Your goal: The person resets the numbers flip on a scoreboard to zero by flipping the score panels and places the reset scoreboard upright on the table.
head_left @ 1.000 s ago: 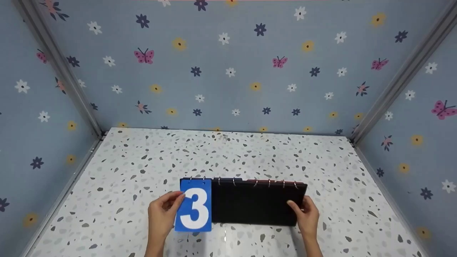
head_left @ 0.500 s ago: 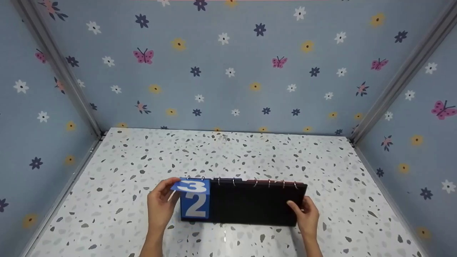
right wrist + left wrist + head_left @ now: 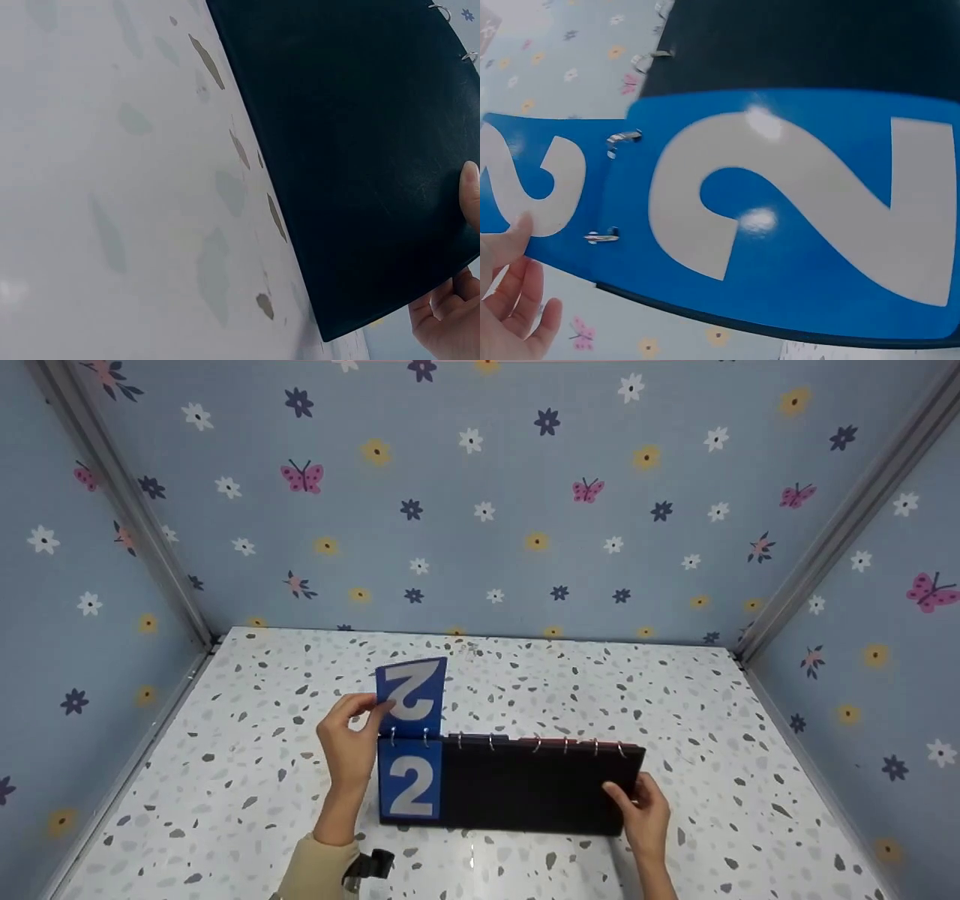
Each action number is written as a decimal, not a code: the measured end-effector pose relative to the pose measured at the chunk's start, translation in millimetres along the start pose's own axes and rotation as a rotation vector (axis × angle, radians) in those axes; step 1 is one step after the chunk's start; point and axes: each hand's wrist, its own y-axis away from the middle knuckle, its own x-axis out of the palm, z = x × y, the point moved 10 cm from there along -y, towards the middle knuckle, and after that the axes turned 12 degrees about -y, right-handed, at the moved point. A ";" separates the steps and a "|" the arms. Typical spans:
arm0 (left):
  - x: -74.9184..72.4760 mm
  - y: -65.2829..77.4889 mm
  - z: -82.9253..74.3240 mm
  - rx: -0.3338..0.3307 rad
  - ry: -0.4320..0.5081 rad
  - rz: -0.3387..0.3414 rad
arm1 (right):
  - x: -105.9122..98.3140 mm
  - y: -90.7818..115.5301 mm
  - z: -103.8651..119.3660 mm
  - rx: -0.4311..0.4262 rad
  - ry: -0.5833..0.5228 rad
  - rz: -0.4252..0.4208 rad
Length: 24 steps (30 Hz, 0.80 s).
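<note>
A black flip scoreboard stands on the speckled table, with metal rings along its top edge. At its left end hangs a blue number card with a white 2. Above the rings, a second blue card is swung upward, its near face showing an upside-down 2. My left hand pinches this raised card by its left edge, thumb in front, as the left wrist view also shows. My right hand grips the board's right end, thumb on the front and fingers behind.
The white speckled table spreads around the board. Blue flowered panels rise behind it and on both sides, with grey metal posts at the corners. Folded-back dark and red cards peek over the board's top edge.
My left hand has lifted the card bearing a 3 up and over the rings, uncovering the 2 beneath. My left sleeve has come into view. The right hand keeps its hold.
</note>
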 end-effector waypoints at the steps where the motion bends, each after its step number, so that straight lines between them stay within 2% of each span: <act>1: 3.0 -2.3 0.5 0.004 -0.014 0.007 | -0.1 0.6 1.4 0.003 0.002 -0.008; 4: 12.8 -7.5 4.3 0.015 -0.043 0.034 | 1.7 2.9 17.9 0.026 -0.013 -0.010; 7: 21.2 -10.5 11.1 0.001 -0.068 0.064 | 3.9 5.5 40.7 0.012 -0.046 -0.006; 13: 35.5 -10.5 28.6 -0.089 -0.111 0.145 | 6.3 7.7 59.9 0.030 -0.023 -0.012; 16: 41.2 -9.2 37.6 -0.152 -0.134 0.192 | 6.5 7.5 56.1 0.049 -0.003 -0.009; 18: 44.9 -8.3 43.0 -0.189 -0.157 0.229 | 5.7 5.7 44.3 0.044 -0.001 0.005; 22: 51.9 -4.8 53.2 -0.262 -0.213 0.325 | 3.1 3.5 24.0 -0.003 0.017 0.008; 24: 53.8 -3.2 57.8 -0.288 -0.231 0.360 | 2.6 3.3 23.4 -0.018 0.013 0.005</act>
